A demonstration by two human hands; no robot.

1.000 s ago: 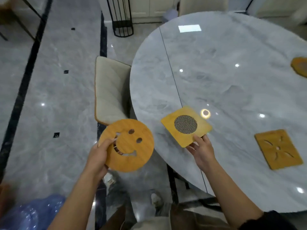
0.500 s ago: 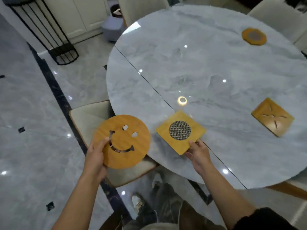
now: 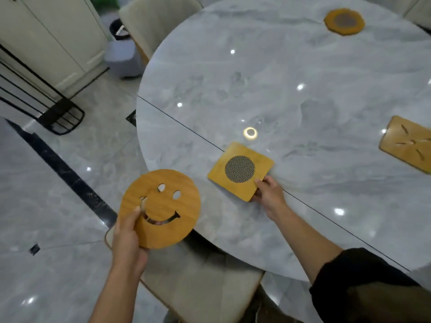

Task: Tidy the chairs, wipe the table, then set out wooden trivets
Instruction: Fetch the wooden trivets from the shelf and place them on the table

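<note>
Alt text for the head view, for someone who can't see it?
The right hand pinches a square mesh trivet on the round marble table; the left hand holds a smiley-face trivet beside its edge. An octagonal trivet and a slotted trivet lie farther across.

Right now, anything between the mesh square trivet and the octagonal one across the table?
Nothing: in the head view, bare marble table with only light reflections separates the mesh square trivet from the octagonal trivet.

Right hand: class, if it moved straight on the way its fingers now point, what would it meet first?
The square mesh-centred trivet that the right hand pinches at its near corner; beyond it, only bare marble table seems to lie in that line, though depth is unclear.
</note>
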